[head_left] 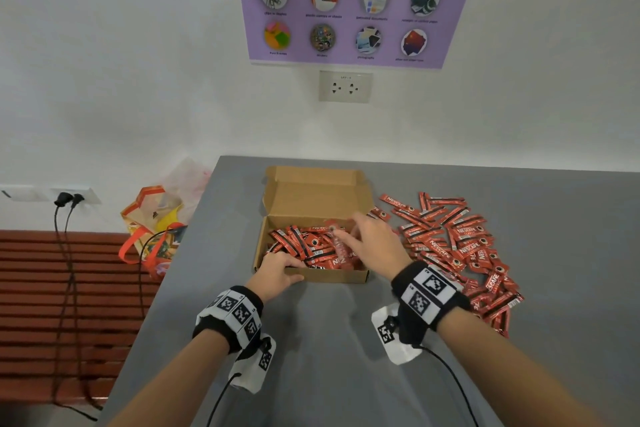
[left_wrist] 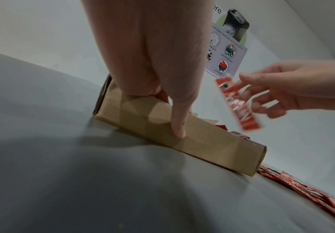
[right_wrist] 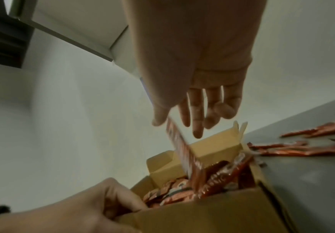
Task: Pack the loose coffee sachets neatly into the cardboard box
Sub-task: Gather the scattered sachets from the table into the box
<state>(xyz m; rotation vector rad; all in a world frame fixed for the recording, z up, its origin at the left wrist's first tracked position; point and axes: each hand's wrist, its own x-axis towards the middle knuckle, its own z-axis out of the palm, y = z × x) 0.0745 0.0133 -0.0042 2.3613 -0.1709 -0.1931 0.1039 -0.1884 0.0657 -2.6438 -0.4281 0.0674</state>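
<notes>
Our right hand (head_left: 375, 241) hangs over the open brown cardboard box (head_left: 332, 277), fingers (right_wrist: 197, 124) spread and mostly straight. One red foil coffee sachet (left_wrist: 239, 104) hangs on end just under the thumb and index. Both wrist views are blurred there, so we cannot tell if the thumb pinches its top edge or if it is already dropping free. Its lower end points into the box.

Our left hand (head_left: 278, 274) grips the near-left rim of the box: fingers curled over the edge into the inside, thumb (left_wrist: 177, 124) pressed flat down the outer front wall, steadying it on the grey desk (head_left: 311, 357).

Under the right fingers the box holds a layer of red sachets (head_left: 308, 246), most of the floor covered, but lying at mixed angles and overlapping, not in rows. The lid flap stands open on the far side.

To the right of the right hand, a big loose pile of red sachets (head_left: 460, 246) is spread on the desk, touching or just beside the box's right wall.

Our judgement: well under half done. More sachets are outside than inside, and the ones inside need straightening before the lid can close.
</notes>
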